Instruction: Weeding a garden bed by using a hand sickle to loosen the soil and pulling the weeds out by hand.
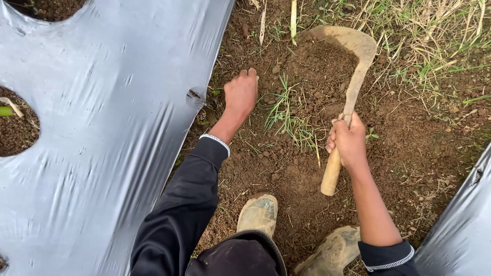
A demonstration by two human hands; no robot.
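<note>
On bare soil | right hand gripping sickle handle | left hand fisted near grass

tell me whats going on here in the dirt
A person crouches over a strip of bare soil between sheets of silvery plastic mulch. The right hand grips the wooden handle of a curved sickle, its blade resting in the dirt. The left hand is closed, knuckles down on the soil beside a tuft of grass. Muddy boots show below.
</note>
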